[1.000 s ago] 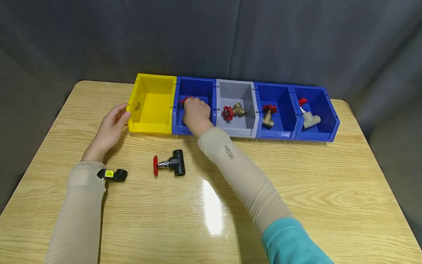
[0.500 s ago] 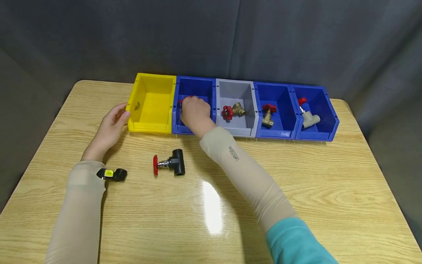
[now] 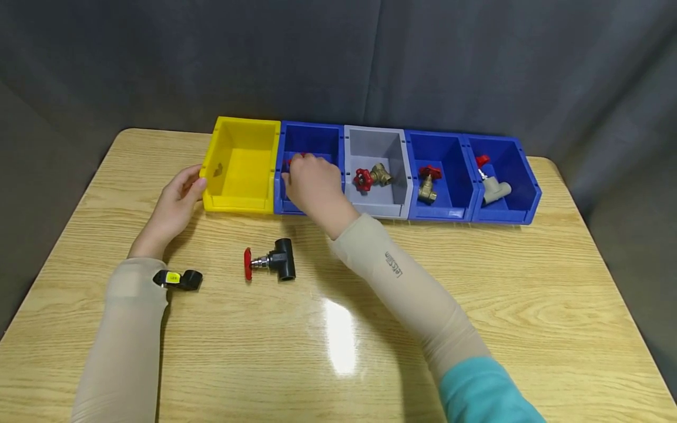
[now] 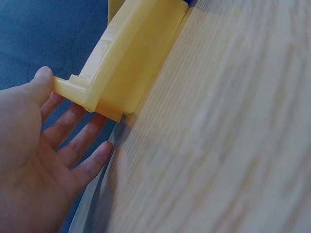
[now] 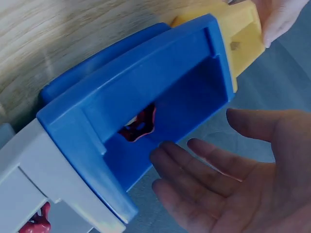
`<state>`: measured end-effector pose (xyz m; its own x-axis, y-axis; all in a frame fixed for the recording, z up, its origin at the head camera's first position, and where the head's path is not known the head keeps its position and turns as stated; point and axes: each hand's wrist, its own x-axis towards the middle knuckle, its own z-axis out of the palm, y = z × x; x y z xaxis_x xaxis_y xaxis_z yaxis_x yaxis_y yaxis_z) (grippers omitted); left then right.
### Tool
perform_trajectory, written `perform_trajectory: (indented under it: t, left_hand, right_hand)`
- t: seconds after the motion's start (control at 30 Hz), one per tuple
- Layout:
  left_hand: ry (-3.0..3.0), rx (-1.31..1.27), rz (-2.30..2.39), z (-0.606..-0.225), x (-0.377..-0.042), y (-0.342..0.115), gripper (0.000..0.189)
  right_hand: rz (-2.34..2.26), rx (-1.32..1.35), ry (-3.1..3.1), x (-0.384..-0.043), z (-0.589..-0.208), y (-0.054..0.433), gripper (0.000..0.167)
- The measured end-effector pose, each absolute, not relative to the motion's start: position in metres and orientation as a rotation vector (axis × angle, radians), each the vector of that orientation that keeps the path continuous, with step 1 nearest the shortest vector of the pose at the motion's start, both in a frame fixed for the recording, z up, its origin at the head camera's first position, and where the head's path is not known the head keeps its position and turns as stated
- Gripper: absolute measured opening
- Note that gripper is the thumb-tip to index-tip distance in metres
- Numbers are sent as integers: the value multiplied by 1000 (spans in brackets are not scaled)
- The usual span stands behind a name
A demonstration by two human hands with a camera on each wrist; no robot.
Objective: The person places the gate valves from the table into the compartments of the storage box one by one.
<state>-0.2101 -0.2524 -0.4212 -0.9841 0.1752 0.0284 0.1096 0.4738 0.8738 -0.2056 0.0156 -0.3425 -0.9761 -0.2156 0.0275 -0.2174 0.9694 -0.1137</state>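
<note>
My left hand (image 3: 177,202) pinches the left rim of the yellow bin (image 3: 210,204), thumb on the rim and fingers beneath, as the left wrist view shows. Over the blue bin (image 5: 116,63) beside it, my right hand (image 3: 315,187) has its fingers loosely extended and its thumb apart, with nothing between them. Inside that blue bin lies a valve with a red handwheel (image 5: 141,125); the rest of it is hidden by the bin wall. A black tee-shaped valve (image 3: 285,259) with a red handwheel lies on the table in front of the bins.
Right of the hands, the row continues with a grey bin (image 3: 391,210) holding a brass valve (image 3: 379,175), a blue bin (image 3: 459,170) with another brass valve (image 3: 427,190), and an end blue bin (image 3: 520,200) with a beige valve (image 3: 495,191). A dark curtain (image 3: 338,59) hangs behind.
My right hand has drawn slightly back and lifted within the blue bin, its thumb now spread from the fingers. The left hand stays on the yellow bin.
</note>
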Motion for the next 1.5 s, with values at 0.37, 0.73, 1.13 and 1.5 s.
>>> perform_trajectory:
  t: [0.37, 0.73, 1.13, 1.5]
  left_hand:
    - [2650, 243, 1549, -421, -209, -252, 60]
    - [2640, 247, 1557, -421, -210, -253, 58]
    - [2663, 248, 1548, -421, -210, -250, 60]
    - [2669, 253, 1544, -422, -211, -251, 59]
  right_hand:
    - [202, 466, -3008, -183, -336, 16, 35]
    - [249, 653, -2755, -164, -339, 20, 31]
    - [348, 810, -2577, -150, -346, 23, 27]
    - [298, 916, -2527, -139, -353, 24, 27]
